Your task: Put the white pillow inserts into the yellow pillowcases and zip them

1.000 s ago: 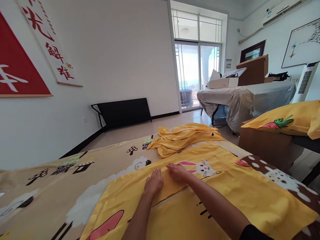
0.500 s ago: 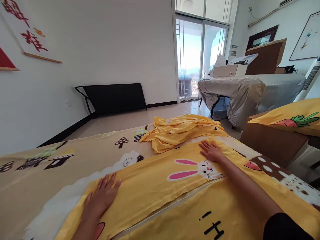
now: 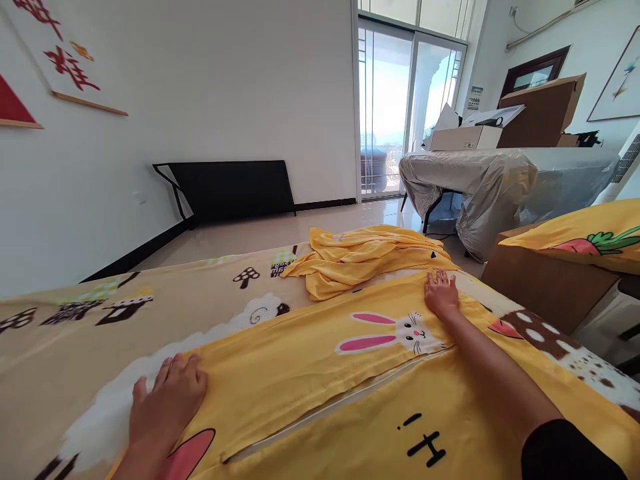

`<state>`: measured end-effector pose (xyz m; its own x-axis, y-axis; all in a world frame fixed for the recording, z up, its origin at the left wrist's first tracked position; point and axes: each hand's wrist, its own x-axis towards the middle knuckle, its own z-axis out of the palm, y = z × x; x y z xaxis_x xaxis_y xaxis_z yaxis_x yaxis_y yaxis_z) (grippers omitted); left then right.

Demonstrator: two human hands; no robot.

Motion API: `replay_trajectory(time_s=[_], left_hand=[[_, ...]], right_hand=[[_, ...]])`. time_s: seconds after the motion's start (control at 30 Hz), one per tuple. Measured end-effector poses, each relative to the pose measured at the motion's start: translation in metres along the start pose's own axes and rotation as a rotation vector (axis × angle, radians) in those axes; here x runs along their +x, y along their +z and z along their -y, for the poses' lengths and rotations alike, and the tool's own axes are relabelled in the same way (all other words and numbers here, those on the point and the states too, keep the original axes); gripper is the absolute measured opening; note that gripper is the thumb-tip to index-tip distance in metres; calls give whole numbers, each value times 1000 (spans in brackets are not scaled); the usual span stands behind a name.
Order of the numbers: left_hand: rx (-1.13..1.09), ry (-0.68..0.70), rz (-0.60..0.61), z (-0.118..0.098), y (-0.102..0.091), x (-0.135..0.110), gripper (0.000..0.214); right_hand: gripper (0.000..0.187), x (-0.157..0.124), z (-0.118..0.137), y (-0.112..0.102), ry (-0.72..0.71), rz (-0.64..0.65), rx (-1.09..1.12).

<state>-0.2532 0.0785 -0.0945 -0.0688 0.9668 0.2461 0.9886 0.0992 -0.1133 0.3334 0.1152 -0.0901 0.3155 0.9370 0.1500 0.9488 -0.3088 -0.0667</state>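
Observation:
A yellow pillowcase [image 3: 310, 360] with a pink-eared rabbit print lies spread on the bed, its far part folded over toward me. My left hand [image 3: 167, 403] rests flat with fingers apart on the pillowcase's left end. My right hand [image 3: 443, 293] lies flat and open on its far right corner, arm stretched across the cloth. Neither hand grips anything. Just beyond, a second yellow cloth [image 3: 363, 257] sits crumpled at the bed's far edge.
The bed sheet [image 3: 100, 320] is tan with cartoon prints. A cardboard box [image 3: 545, 287] topped by a yellow pillow [image 3: 585, 240] stands at the right. Farther back are a plastic-covered table [image 3: 500, 183] with boxes, a black panel [image 3: 230, 190] against the wall, and a glass door [image 3: 400, 100].
Both hands started together at the middle of the fold and slid apart along the pillowcase, left hand to the left end, right hand to the far right corner. The camera tilted down.

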Motion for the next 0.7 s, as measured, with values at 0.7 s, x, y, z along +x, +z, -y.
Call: replay_trajectory(time_s=[0.7], left_hand=[[-385, 339, 178, -141, -39, -88, 53]], right_hand=[[55, -142, 81, -12, -676, 140, 404]])
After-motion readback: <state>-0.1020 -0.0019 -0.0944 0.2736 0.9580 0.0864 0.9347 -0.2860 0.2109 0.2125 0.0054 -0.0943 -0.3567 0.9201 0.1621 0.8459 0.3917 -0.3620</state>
